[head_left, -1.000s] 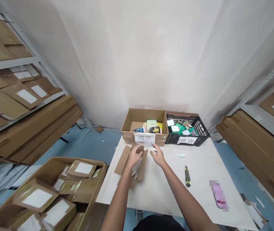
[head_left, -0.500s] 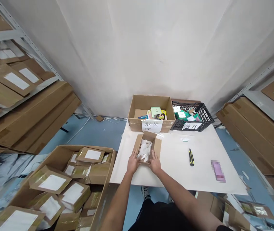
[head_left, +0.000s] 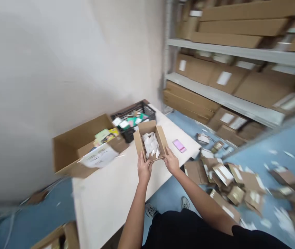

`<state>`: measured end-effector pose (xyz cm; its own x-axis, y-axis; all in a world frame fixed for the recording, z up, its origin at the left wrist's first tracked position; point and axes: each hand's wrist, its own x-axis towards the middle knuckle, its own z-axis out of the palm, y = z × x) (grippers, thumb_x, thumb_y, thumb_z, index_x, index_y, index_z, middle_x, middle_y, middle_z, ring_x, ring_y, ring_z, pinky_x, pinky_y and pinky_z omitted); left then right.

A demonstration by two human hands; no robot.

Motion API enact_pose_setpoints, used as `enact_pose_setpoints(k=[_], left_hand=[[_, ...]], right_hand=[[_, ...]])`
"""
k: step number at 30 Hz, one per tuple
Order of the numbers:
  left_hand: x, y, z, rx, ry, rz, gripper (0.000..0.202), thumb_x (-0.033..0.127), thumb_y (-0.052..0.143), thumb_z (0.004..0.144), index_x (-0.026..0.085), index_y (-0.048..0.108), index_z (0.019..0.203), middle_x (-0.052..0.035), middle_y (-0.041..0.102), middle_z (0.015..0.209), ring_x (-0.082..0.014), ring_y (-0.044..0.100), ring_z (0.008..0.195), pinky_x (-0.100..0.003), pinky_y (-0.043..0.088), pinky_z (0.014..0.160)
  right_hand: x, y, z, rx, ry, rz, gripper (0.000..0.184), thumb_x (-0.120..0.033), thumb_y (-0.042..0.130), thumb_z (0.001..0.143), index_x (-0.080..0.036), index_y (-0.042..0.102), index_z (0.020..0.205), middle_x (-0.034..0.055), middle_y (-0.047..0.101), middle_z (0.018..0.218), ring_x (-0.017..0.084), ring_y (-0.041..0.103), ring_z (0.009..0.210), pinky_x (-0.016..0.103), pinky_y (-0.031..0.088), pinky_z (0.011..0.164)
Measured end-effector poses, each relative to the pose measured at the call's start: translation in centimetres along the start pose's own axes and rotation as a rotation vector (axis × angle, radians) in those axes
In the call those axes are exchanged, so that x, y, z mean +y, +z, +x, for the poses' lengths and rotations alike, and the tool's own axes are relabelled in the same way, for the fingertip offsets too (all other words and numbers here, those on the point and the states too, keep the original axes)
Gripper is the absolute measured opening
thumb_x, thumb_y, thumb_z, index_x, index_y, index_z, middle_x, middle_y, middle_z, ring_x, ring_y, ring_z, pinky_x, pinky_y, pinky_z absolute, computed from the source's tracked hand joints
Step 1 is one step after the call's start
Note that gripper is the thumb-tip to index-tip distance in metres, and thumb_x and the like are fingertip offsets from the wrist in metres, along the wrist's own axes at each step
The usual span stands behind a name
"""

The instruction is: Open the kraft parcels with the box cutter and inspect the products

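Note:
A small open cardboard box [head_left: 160, 138] with crumpled white paper [head_left: 151, 144] inside is held up over the white table [head_left: 103, 197]. My left hand [head_left: 144, 168] grips its near left corner. My right hand [head_left: 170, 161] grips its near right corner. Both hands have their fingers closed on the box's lower edge.
A larger brown box [head_left: 66, 152] with small packages and a paper label stands at the table's back, beside a black crate [head_left: 147, 110]. A pink phone [head_left: 179, 145] lies near the table edge. Several emptied cardboard boxes [head_left: 225, 176] litter the blue floor at the right, below shelves of cartons [head_left: 230, 76].
The view has swung sharply to the right. The small box, which rested on the table between my hands, is now lifted and carried toward the right side, still gripped by both hands.

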<state>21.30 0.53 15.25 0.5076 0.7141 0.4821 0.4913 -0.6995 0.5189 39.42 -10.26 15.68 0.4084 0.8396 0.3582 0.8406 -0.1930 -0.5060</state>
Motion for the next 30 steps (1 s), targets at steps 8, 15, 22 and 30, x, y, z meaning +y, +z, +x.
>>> enact_pose_setpoints(k=[8, 15, 22, 30], left_hand=[[22.3, 18.2, 4.7, -0.375, 0.340, -0.320, 0.018, 0.026, 0.061, 0.099, 0.023, 0.079, 0.099, -0.0051, 0.027, 0.174, -0.0307, 0.055, 0.144, -0.044, 0.056, 0.113], [38.9, 29.1, 1.8, -0.689, 0.591, -0.255, 0.017, 0.027, 0.072, 0.091, 0.027, 0.081, 0.107, -0.0031, 0.030, 0.174, -0.0366, 0.031, 0.158, -0.056, 0.040, 0.125], [52.3, 35.8, -4.1, -0.947, 0.833, -0.284, 0.023, 0.024, 0.068, 0.093, 0.029, 0.079, 0.113, -0.0019, 0.034, 0.172, -0.0353, 0.025, 0.161, -0.060, 0.035, 0.126], [56.2, 37.0, -5.4, -0.936, 0.876, -0.374, 0.049, 0.017, 0.057, 0.095, 0.028, 0.064, 0.142, -0.0046, 0.029, 0.174, -0.0339, 0.024, 0.161, -0.059, 0.037, 0.126]], right_hand=[[19.8, -17.3, -8.8, 0.211, 0.462, 0.048, 0.024, -0.012, 0.060, 0.092, -0.026, 0.074, 0.106, 0.0048, 0.077, 0.128, 0.024, 0.072, 0.120, 0.035, 0.061, 0.097], [29.3, -26.9, -21.4, 0.398, 0.783, -0.215, 0.024, -0.013, 0.065, 0.088, -0.024, 0.077, 0.105, 0.0096, 0.060, 0.152, 0.030, 0.065, 0.129, 0.045, 0.055, 0.107], [35.8, -33.2, -32.9, 0.539, 0.976, -0.411, 0.028, -0.011, 0.061, 0.089, -0.023, 0.078, 0.108, 0.0103, 0.055, 0.157, 0.031, 0.052, 0.142, 0.050, 0.047, 0.116], [41.3, -38.1, -36.3, 0.523, 1.069, -0.449, 0.066, -0.010, 0.058, 0.081, -0.020, 0.060, 0.146, 0.0137, 0.040, 0.167, 0.038, 0.028, 0.158, 0.064, 0.036, 0.121]])
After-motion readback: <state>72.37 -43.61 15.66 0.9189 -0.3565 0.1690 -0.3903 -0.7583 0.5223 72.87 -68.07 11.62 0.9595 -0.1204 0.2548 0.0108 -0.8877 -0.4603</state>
